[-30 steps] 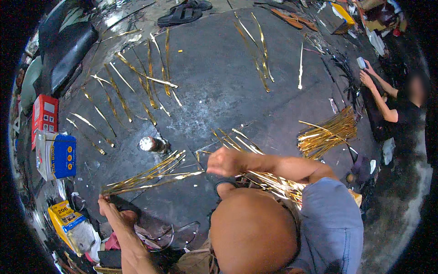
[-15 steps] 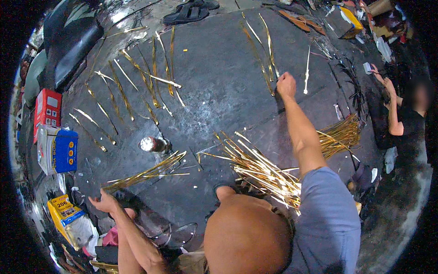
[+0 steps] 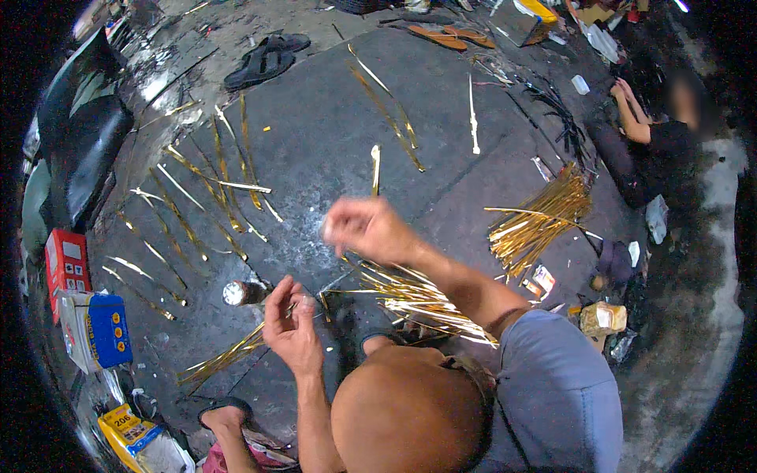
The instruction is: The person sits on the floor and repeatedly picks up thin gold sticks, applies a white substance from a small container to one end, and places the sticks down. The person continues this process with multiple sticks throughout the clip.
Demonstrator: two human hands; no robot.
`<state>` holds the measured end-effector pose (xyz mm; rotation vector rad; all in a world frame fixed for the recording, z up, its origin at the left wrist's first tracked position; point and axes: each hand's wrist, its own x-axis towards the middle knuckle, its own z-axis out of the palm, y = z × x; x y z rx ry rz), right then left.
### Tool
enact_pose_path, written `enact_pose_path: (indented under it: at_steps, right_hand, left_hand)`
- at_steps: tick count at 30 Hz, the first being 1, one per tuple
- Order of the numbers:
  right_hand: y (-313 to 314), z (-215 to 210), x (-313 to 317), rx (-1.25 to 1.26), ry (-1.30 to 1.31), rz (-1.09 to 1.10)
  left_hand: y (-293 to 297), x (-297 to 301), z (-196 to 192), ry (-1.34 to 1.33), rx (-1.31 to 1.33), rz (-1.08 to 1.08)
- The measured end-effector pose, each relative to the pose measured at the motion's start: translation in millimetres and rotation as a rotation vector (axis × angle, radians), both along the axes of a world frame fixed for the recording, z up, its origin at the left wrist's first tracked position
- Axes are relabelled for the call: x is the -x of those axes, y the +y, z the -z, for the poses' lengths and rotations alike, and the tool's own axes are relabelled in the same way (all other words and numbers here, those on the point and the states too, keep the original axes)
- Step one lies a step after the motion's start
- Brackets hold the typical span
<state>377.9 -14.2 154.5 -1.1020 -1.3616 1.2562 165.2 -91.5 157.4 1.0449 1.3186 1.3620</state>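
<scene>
My right hand (image 3: 361,229) is over the middle of the floor, its fingers closed on a thin gold strip (image 3: 375,172) that sticks up behind it. My left hand (image 3: 293,327) is raised beside it, thumb and fingers curled but apart, with nothing plainly between them. Below the left hand lies a small bundle of gold strips (image 3: 225,356). A larger pile of shiny strips (image 3: 422,303) rests partly under my right forearm. A cylindrical container with a whitish top (image 3: 240,293) stands left of my left hand. Single strips (image 3: 189,189) are spread out at the left.
At the right lies another gold bundle (image 3: 544,221), near a seated person (image 3: 662,150). Black sandals (image 3: 268,59) and brown sandals (image 3: 449,37) are at the back. Red (image 3: 68,264) and blue-white (image 3: 98,331) boxes and a yellow packet (image 3: 130,433) line the left side.
My right hand has come back from the far strips toward the middle, bringing one gold strip. My left hand has risen from the small bundle and moved right. The view has shifted.
</scene>
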Motion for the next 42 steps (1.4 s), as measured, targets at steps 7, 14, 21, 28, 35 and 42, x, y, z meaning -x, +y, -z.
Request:
enact_pose_path:
  at_steps: [7, 14, 21, 28, 35, 42]
  right_hand:
    - [-40, -5, 72, -0.152, -0.285, -0.225]
    - [-41, -13, 78, -0.278, -0.404, -0.221]
    - [-35, -31, 103, -0.662, -0.457, -0.059]
    - [-27, -36, 120, -0.759, -0.48, -0.177]
    - [-36, -43, 137, -0.727, -0.457, -0.252]
    - [-58, -22, 129, -0.572, -0.474, -0.373]
  left_hand:
    - [-3, 22, 7, 0.101, 0.037, -0.081]
    - [-2, 38, 13, -0.111, 0.144, -0.228]
    - [-6, 34, 6, -0.767, 0.202, -0.205]
    - [2, 48, 1, -0.771, 0.204, -0.294]
    - [18, 106, -12, -0.687, 0.034, -0.453]
    - [35, 210, 24, -0.521, 0.062, -0.771]
